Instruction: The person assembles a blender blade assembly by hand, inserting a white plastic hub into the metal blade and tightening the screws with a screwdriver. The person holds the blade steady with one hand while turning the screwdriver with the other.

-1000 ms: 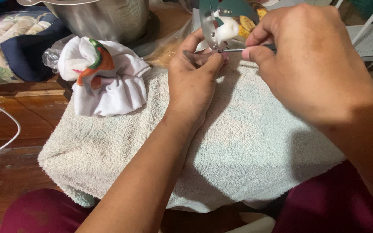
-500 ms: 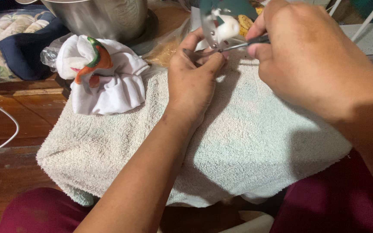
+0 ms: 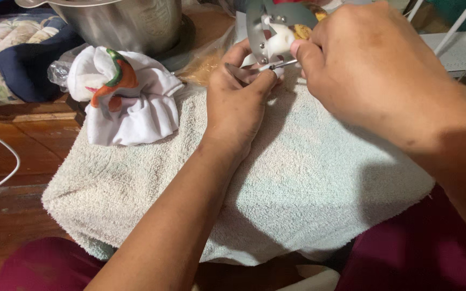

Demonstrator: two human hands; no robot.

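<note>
A: Now, what is held?
B: A thin metal pin [image 3: 282, 64] is pinched by right hand [image 3: 373, 70] fingers; left hand [image 3: 238, 102] fingers are clamped on a grey part [image 3: 239, 71] over the towel [image 3: 308, 178].
A: Next?
B: Steady alignment is probably needed.

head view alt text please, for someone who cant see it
Two bare hands meet over a pale towel: the left hand pinches a small metal piece and the right hand holds a thin metal tool to it. A white cloth and a steel pot sit at the left.
</note>
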